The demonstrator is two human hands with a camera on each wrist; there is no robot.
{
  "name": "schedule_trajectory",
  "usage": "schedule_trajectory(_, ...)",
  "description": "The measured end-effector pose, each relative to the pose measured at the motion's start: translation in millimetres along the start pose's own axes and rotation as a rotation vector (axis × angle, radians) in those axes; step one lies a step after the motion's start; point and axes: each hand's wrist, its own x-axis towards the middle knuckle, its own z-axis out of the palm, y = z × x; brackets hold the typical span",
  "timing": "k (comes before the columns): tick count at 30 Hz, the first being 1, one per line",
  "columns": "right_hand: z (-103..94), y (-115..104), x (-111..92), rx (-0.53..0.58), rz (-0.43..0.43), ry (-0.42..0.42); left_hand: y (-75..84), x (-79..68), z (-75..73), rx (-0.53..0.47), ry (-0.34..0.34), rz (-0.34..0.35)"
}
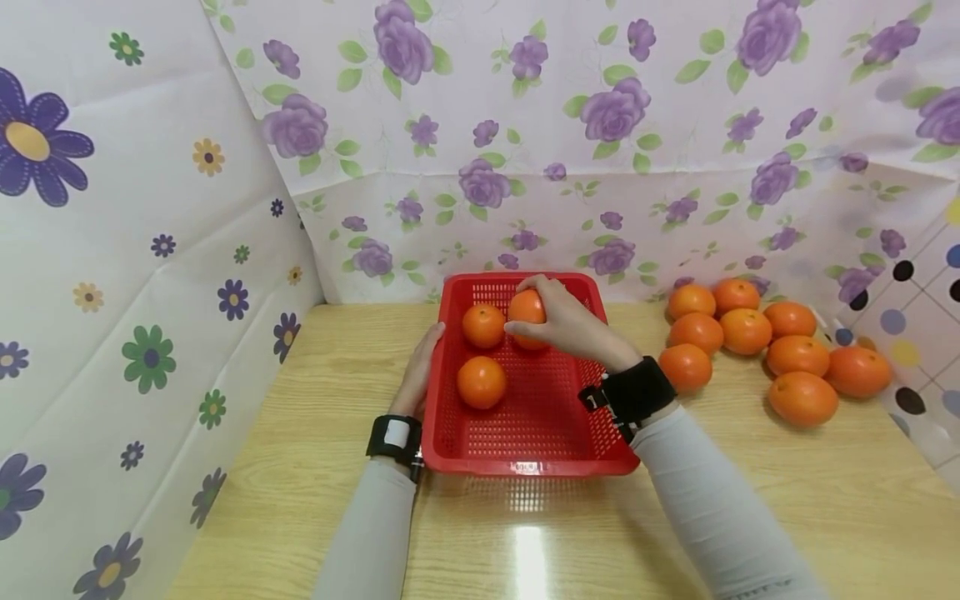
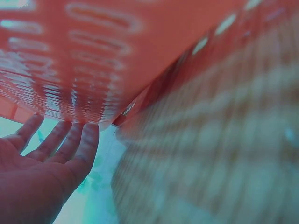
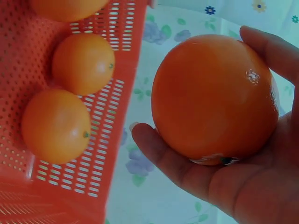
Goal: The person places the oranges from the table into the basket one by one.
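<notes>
A red plastic basket (image 1: pixel 525 417) with slotted walls stands on the table. Inside it lie three oranges, among them a back-left orange (image 1: pixel 483 325) and a front-left orange (image 1: pixel 482 382). My right hand (image 1: pixel 567 323) grips another orange (image 3: pixel 215 100) between thumb and fingers, over the back of the basket. Below that fruit shows part of the third orange (image 1: pixel 529 340). Against the outside of the basket's left wall rests my left hand (image 1: pixel 422 367); in the left wrist view its fingers (image 2: pixel 86 144) are fairly straight and touch the slotted wall.
Several loose oranges (image 1: pixel 746 331) lie in a group on the wooden table (image 1: pixel 337 433) to the right of the basket. A flowered cloth (image 1: pixel 480 183) hangs behind, and another patterned cloth (image 1: pixel 187 292) rises along the left side.
</notes>
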Motion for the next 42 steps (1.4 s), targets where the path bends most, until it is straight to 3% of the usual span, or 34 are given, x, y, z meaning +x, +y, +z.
schedule_trajectory(17, 29.7, 21.7, 6.2, -0.152, 0.076, -0.155, -2.4, 1.0, 1.2, -0.022, 0.002, 0.015)
schedule_trajectory(25, 33.0, 19.9, 4.6, -0.169, 0.15, -0.233, -1.3, -0.2, 1.5, -0.011, 0.003, 0.017)
schedule_trajectory(30, 33.5, 18.3, 4.9, -0.198, 0.239, -0.284, -0.1, -0.8, 1.9, -0.033, -0.005, 0.009)
schedule_trajectory(42, 41.2, 25.0, 7.1, -0.226, 0.295, -0.304, 6.7, -5.0, 5.2, -0.071, -0.002, -0.007)
